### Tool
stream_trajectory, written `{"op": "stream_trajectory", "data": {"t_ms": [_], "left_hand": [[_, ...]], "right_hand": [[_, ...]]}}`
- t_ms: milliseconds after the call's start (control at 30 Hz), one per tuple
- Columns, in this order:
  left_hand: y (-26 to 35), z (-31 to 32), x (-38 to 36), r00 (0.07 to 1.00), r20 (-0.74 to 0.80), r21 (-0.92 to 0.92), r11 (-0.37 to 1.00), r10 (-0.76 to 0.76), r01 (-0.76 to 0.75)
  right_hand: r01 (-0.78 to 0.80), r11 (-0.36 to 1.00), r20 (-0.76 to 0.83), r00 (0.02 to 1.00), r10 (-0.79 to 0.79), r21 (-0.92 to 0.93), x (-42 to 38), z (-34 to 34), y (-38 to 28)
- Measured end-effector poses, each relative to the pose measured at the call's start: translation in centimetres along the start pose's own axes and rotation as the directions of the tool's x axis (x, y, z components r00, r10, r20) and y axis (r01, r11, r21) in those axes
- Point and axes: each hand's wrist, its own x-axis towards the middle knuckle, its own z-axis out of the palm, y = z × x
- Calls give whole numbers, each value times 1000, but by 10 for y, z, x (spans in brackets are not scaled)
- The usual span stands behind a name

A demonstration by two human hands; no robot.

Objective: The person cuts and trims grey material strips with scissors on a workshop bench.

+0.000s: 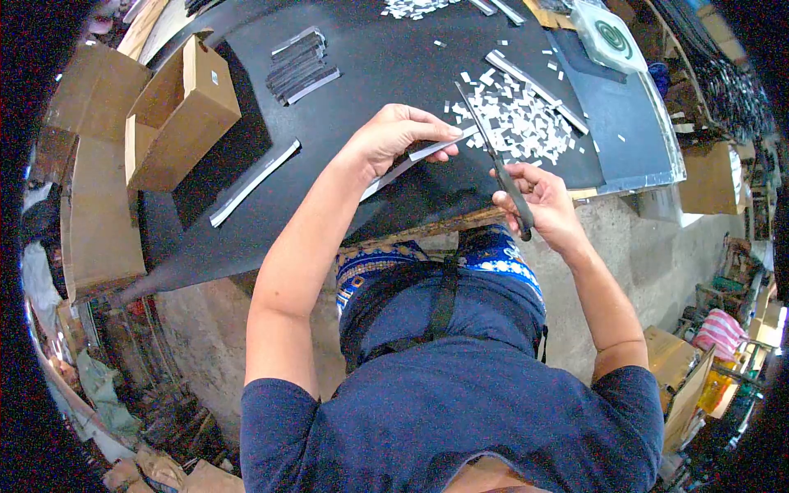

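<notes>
My left hand [404, 138] pinches a narrow strip [394, 176] with a white face, close to its right end. The rest of the strip slants down and left over the black table [353, 25]. In my right hand [542, 201] is a pair of scissors [514, 195], fingers around the dark handles. Its blades point up and away, at the strip's tip. Just beyond them lies a scattered heap of small white pieces [526, 123]. A longer strip [538, 92] rests along the heap's far side.
A bundle of dark strips [300, 72] and one separate white-edged strip [256, 182] lie on the left half. An open cardboard box [197, 123] stands at the left. A clear plastic tub [610, 39] with a green coil sits back right.
</notes>
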Motion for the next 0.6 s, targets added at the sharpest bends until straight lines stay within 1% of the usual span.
{"op": "stream_trajectory", "data": {"t_ms": [100, 167, 200, 267, 300, 400, 433, 567, 600], "left_hand": [[0, 0, -1, 1000, 10, 11, 1000, 8, -8], [1, 5, -4, 1000, 18, 18, 1000, 16, -16], [2, 8, -7, 999, 15, 26, 999, 34, -34], [4, 14, -10, 999, 12, 38, 998, 51, -51], [5, 17, -11, 998, 7, 26, 998, 60, -60], [7, 20, -13, 997, -2, 30, 997, 76, -76], [7, 20, -13, 997, -4, 40, 996, 82, -81], [5, 16, -19, 995, -4, 81, 991, 104, -104], [4, 15, -21, 991, 2, 111, 985, 132, -131]], "right_hand": [[-3, 1000, -20, 1000, 2, -29, 7, -1, 0], [139, 990, -104, 985, -137, 17, 19, -1, 1], [142, 990, -107, 984, -139, 18, 23, -1, -2], [224, 975, -177, 960, -218, 15, 30, 9, -20], [238, 971, -196, 954, -228, 29, 34, 11, -23], [285, 957, -223, 937, -268, 49, 48, 18, -27], [292, 954, -201, 941, -273, 70, 52, 18, -26], [285, 958, -185, 944, -273, 42, 57, 20, -28], [285, 958, -179, 945, -275, 36, 57, 18, -30]]}}
